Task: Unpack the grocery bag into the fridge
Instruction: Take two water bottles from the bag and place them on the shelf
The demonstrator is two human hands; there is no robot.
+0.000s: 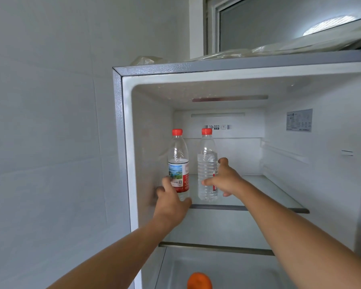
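Below the top glass shelf (279, 192), something orange (199, 280) is showing. Upon that shelf two water bottles are standing upright near its front edge: the left hand (171, 202) is wrapping the labelled bottle (178, 163), the right hand (225, 180) is loosening, fingers spread, just right of the second bottle (207, 167).

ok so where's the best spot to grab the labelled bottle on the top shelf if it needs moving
Grip the labelled bottle around its straight midsection at the label, coming from the open front. It stands upright close to the fridge's left wall, with the other bottle on its right, so side approaches look cramped.
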